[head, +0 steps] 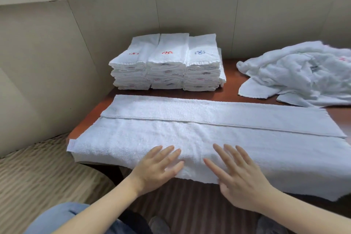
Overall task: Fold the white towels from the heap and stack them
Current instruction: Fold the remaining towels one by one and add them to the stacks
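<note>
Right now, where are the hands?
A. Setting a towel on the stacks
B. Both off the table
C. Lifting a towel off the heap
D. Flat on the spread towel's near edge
D: the left hand and right hand lie open-palmed on the spread towel, away from the heap and stacks.

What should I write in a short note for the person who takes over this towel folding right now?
Left hand: open, flat on the near edge of the spread towel, holding nothing.
Right hand: open, fingers spread, at the same edge, holding nothing.
Spread towel: lies lengthwise across the table, far long edge already folded over toward the middle, near edge hanging over the table front.
Done: three side-by-side stacks of folded towels at the back, by the wall.
Left: fold the near edge in, finish this towel and stack it, then work through the heap at the right back.
</note>
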Motion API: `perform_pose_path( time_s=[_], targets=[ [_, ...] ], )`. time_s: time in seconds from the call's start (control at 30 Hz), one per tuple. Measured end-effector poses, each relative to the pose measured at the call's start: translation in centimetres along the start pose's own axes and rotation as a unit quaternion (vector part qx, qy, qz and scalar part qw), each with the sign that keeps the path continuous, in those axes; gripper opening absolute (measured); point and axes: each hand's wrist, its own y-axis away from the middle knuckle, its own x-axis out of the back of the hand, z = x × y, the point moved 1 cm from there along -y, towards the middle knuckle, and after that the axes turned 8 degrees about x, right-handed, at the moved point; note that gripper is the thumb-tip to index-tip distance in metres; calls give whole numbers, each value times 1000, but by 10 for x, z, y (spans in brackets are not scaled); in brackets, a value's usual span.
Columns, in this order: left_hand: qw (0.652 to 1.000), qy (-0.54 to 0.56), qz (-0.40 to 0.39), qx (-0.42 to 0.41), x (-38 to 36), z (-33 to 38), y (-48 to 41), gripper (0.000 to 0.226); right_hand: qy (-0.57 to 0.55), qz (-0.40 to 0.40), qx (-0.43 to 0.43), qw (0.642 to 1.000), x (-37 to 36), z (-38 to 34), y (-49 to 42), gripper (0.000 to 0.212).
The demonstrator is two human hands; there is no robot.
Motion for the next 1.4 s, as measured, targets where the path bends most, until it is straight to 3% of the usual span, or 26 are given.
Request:
perform_pose_path(
  time_s=[0.17,0.27,0.33,0.4,0.5,0.63,0.73,0.83,0.93,1.07,1.3,1.4],
  targets=[
    [996,41,29,77,18,-7,-25,15,0,3,-1,1000,7,-17,-9,100],
    [988,-7,48,147,22,-21,-42,24,-1,55,-11,998,18,-10,-27,85],
    [974,-58,19,218,23,-38,-55,26,-7,84,-49,995,26,5,-43,70],
    [944,-94,-38,315,22,-60,-63,39,-5,47,-132,990,36,30,-59,64],
    [860,-115,-136,478,19,-98,-65,50,-3,-120,-280,952,38,83,-72,64],
    [781,-132,-157,590,7,-144,-62,41,-17,-133,-373,918,23,135,-81,45],
    [737,-132,-170,640,-5,-162,-58,24,55,-166,-387,905,6,151,-92,42],
    [689,-99,-174,696,-19,-170,-43,23,95,-187,-378,902,-15,153,-102,46],
    [657,-12,-165,736,-32,-174,-25,36,23,-188,-353,916,-39,147,-116,45],
    [630,64,-128,763,-37,-190,-6,49,-34,-175,-283,942,-58,142,-133,45],
    [596,130,-56,790,-32,-207,11,15,-121,-48,-310,942,-65,142,-130,24],
    [604,90,-83,788,-34,-210,9,18,-134,-76,-295,943,-62,139,-129,25]
  ],
)
